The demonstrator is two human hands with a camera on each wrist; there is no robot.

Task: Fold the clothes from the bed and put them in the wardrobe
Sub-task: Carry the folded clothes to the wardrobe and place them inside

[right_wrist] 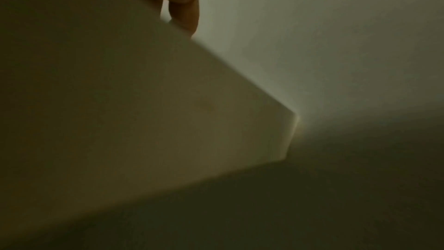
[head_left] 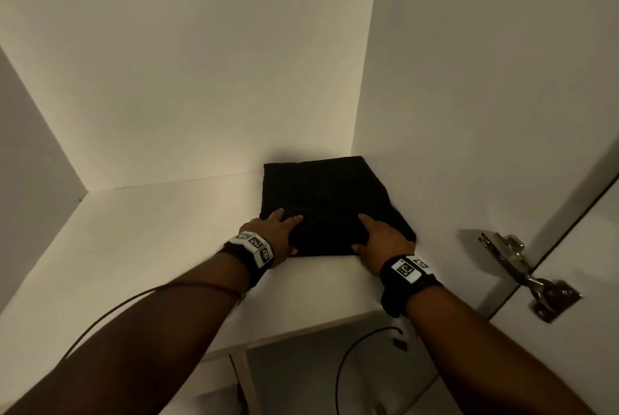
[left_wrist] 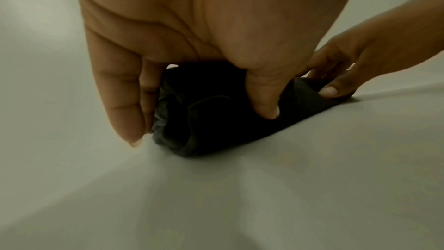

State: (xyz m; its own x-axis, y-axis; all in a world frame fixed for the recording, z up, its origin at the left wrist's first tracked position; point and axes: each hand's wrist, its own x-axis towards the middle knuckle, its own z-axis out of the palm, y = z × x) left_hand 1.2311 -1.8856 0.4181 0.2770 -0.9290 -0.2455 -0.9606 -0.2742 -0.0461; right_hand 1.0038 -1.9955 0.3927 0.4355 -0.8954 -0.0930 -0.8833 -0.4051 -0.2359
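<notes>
A folded black garment [head_left: 335,203] lies on the white wardrobe shelf [head_left: 150,247], in the back right corner against the side panel. My left hand [head_left: 278,230] holds its near left corner, fingers on top and thumb at the front edge. In the left wrist view that corner of the garment [left_wrist: 216,121] sits between the thumb and fingers of my left hand [left_wrist: 168,45]. My right hand [head_left: 378,240] holds the near right corner; seen from the left wrist, the right hand [left_wrist: 360,58] has its thumb on the cloth's front fold. The right wrist view is mostly blocked by a pale panel; only one finger [right_wrist: 185,10] shows.
The wardrobe's right side panel [head_left: 469,79] stands close beside the garment. A metal hinge [head_left: 529,274] and the open door [head_left: 589,240] are at the right. The shelf surface [left_wrist: 264,187] extends bare to the left. A lower compartment [head_left: 318,374] shows below the shelf edge.
</notes>
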